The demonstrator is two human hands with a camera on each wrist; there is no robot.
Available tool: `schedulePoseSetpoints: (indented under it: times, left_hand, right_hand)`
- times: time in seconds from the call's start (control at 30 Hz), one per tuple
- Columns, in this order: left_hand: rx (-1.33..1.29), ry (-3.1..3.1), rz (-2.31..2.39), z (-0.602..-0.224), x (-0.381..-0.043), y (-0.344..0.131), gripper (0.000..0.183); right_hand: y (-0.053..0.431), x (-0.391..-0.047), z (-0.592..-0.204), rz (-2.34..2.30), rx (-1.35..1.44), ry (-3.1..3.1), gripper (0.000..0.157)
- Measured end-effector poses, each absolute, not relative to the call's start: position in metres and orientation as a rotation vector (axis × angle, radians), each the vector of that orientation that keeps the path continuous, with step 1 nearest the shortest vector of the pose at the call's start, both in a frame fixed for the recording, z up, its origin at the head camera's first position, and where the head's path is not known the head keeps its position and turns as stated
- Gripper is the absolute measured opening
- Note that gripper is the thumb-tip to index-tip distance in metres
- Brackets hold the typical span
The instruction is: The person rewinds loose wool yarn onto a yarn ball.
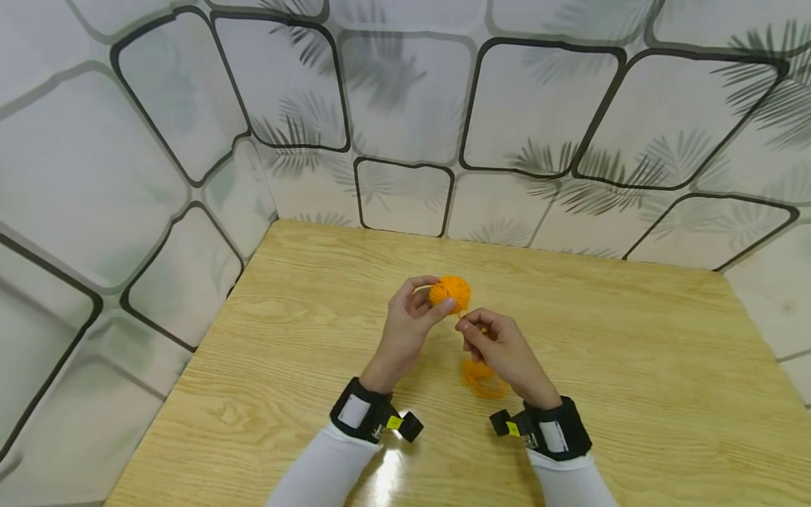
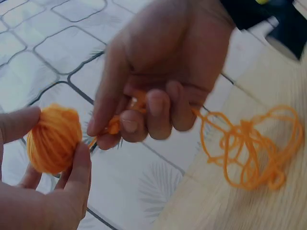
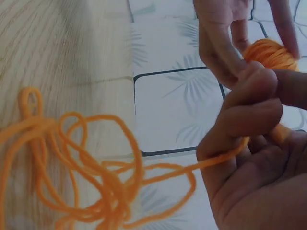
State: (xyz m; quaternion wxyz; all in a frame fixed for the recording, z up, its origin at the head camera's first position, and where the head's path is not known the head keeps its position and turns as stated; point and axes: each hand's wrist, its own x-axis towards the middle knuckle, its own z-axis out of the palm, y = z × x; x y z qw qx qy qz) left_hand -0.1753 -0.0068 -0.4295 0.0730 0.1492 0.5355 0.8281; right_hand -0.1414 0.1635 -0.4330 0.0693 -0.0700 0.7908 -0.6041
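Observation:
An orange ball of yarn (image 1: 451,293) is held up over the table between the thumb and fingers of my left hand (image 1: 407,325). Just right of it, my right hand (image 1: 500,351) pinches the orange strand between thumb and forefinger, close beside the ball. In the left wrist view the other right-hand fingers curl over the strand, which runs through the palm and out at the far side. From there it leads down to a loose tangle of orange yarn (image 2: 249,153). That tangle (image 1: 484,380) lies on the table below my right hand, partly hidden by it in the head view.
The wooden table (image 1: 285,303) has a light grain and meets a wall (image 1: 405,91) patterned with dark outlines and leaf prints at the back and left. Black wrist straps with small cameras (image 1: 405,425) sit on both wrists, over white sleeves (image 1: 326,465).

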Motion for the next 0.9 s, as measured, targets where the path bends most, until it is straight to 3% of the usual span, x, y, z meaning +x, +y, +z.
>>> schedulePoseSetpoints:
  times: [0.3, 0.53, 0.73, 0.9]
  left_hand:
    - [0.587, 2.225, 2.267, -0.414, -0.169, -0.010, 0.038]
    - [0.664, 2.380, 2.162, -0.439, -0.182, -0.013, 0.038]
    - [0.679, 2.660, 2.075, -0.441, -0.192, -0.032, 0.035]
    - [0.739, 2.629, 1.738, -0.434, -0.193, -0.049, 0.034]
  right_hand:
    - [0.172, -0.130, -0.408, -1.536, -0.350, 2.551, 0.028]
    - [0.183, -0.120, -0.389, -1.541, -0.368, 2.606, 0.028]
    - [0.191, -0.114, -0.380, -1.531, -0.301, 2.646, 0.027]
    - [0.198, -0.109, -0.376, -1.699, -0.318, 2.747, 0.018]
